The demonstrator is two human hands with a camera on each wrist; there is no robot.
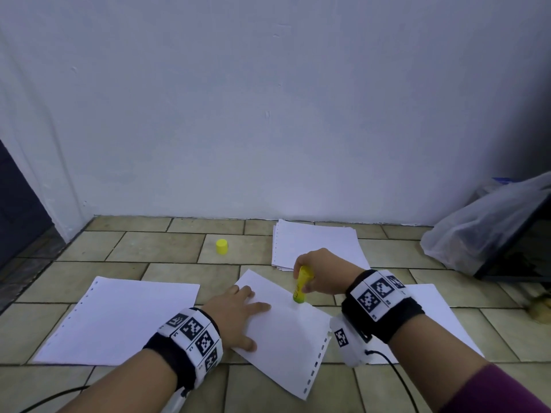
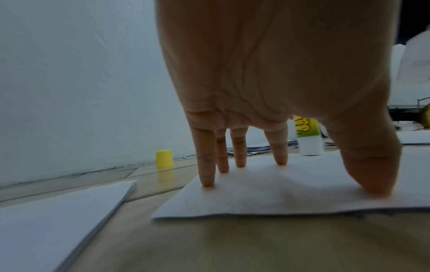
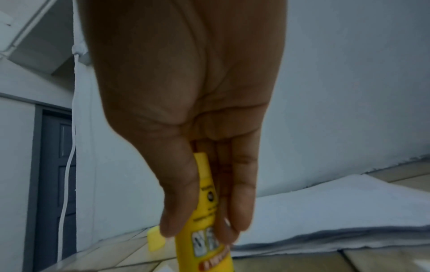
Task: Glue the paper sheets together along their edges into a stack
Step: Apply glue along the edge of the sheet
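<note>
A white sheet (image 1: 286, 332) with punched holes lies skewed on the tiled floor in front of me. My left hand (image 1: 235, 311) presses it flat with spread, straight fingers (image 2: 207, 165). My right hand (image 1: 316, 271) grips a yellow glue stick (image 1: 301, 284), nearly upright, its white tip (image 2: 310, 146) down on the sheet's far edge. In the right wrist view, thumb and fingers wrap the glue stick (image 3: 207, 220). A stack of sheets (image 1: 119, 320) lies at the left, another pile (image 1: 316, 244) near the wall, and more sheets (image 1: 432, 311) under my right forearm.
The yellow glue cap (image 1: 221, 246) stands alone on the tiles left of the far pile. A clear plastic bag (image 1: 483, 228) and a dark panel (image 1: 518, 248) sit at the right. The white wall (image 1: 268, 114) is close behind. Cables trail from both wristbands.
</note>
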